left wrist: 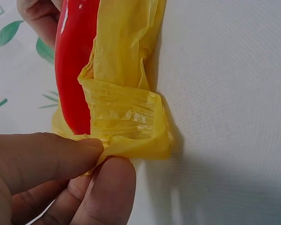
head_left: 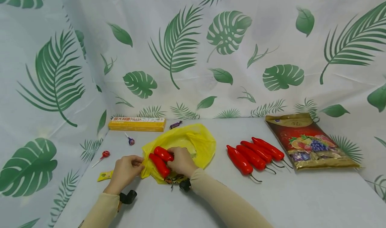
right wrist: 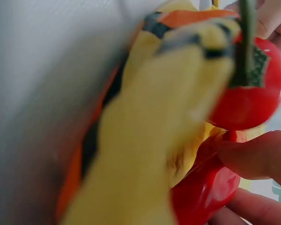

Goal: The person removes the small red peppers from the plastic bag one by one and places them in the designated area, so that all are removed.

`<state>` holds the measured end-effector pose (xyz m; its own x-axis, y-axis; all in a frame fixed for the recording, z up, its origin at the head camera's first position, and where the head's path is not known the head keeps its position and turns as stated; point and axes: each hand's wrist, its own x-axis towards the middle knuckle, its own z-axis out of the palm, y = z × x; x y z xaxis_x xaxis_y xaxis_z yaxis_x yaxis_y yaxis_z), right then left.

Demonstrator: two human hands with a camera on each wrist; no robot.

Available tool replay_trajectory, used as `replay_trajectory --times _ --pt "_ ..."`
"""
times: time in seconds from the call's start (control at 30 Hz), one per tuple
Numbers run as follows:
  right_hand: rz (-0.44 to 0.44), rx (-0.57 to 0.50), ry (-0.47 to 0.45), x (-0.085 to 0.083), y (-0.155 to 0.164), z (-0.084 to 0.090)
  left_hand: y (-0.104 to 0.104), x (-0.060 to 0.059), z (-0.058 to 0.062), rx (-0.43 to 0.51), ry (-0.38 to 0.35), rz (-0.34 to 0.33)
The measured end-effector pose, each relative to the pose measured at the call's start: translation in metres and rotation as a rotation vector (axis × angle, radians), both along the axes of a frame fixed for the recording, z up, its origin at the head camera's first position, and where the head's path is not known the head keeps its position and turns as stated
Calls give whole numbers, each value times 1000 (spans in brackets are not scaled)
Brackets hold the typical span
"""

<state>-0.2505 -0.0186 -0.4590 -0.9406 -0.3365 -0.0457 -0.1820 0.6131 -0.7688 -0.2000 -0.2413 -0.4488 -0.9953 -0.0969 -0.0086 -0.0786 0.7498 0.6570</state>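
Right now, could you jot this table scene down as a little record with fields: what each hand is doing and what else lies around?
Left hand: pinches the edge of the yellow plastic bag
Right hand: grip on two red peppers at the bag's mouth
Loose peppers: four in a row, right of the bag
Right side: fruit-printed snack pouch
Back left: yellow pasta box, wrapped candy
Left: two lollipops
Surface: table
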Motion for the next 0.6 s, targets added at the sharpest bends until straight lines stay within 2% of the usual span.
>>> replay_trajectory --times 0.3,0.6 --pt "3 10 85 5 37 4 1 1 -1 2 -47 2" --pt "-2 52 167 18 91 12 -1 3 -1 -14 -17 -21"
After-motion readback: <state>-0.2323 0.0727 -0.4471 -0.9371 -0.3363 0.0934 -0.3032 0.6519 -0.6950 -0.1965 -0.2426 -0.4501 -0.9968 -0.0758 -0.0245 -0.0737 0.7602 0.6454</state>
